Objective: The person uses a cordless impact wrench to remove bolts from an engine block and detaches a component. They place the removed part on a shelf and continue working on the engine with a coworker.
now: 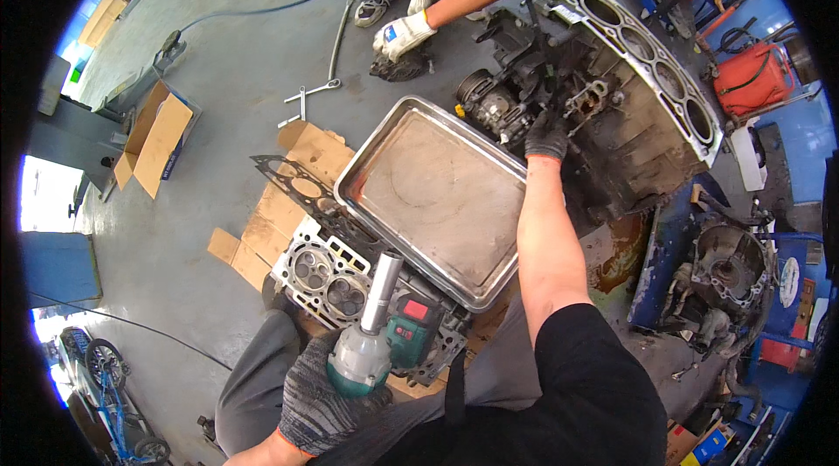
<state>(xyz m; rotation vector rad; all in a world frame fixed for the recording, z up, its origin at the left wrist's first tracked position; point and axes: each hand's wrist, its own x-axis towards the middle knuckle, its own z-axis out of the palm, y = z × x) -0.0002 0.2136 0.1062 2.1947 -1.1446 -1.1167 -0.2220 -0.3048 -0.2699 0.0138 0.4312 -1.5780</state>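
- Engine block (642, 108) lies on the workshop floor at the upper right, its row of cylinder bores facing up and right.
- Right hand (547, 136), in a dark glove, presses against the block's front face beside a pulley (486, 99); whether its fingers are closed on anything I cannot tell.
- Left hand (316, 400), in a grey knit glove, is wrapped around a green impact wrench (371, 339) near the lap.
- Steel tray (437, 195) sits between both hands, just beside the block.
- Cylinder head (328, 278) and a gasket (297, 191) rest on cardboard (306, 156) left of the tray.
- Another person's white-gloved hand (402, 34) touches a dark part on the floor beyond.
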